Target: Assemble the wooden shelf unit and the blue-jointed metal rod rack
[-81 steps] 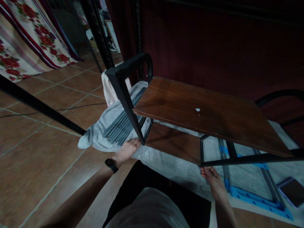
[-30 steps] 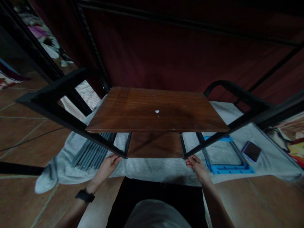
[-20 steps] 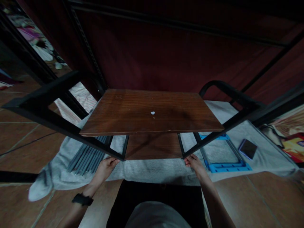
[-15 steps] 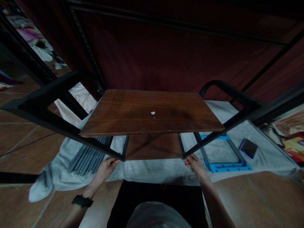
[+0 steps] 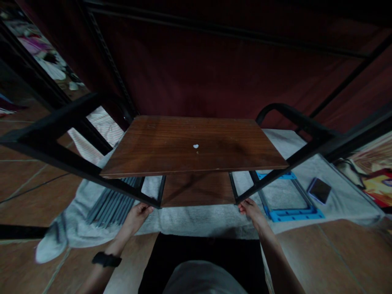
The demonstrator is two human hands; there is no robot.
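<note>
In front of me stands a two-tier shelf rack with a black metal frame [image 5: 82, 171]. Its upper brown wood-grain board [image 5: 171, 147] has a small white mark near the middle, and the lower board [image 5: 196, 192] shows beneath it. My left hand [image 5: 136, 218], with a dark band at the wrist, has its fingers closed at the frame's near left bottom corner. At the near right bottom corner, my right hand [image 5: 252, 211] pinches the frame the same way. The undersides of both grips are hidden.
The rack rests on a grey cloth [image 5: 202, 222] over a tiled floor [image 5: 346, 253]. Several grey tubes [image 5: 112, 204] lie at left. To the right are a blue-ended frame [image 5: 297, 214] and a phone [image 5: 319, 190]. A dark red panel [image 5: 196, 77] rises behind.
Both hands stay at the rack's bottom corners. The view shifts very slightly; the rack and the things around it look otherwise the same.
</note>
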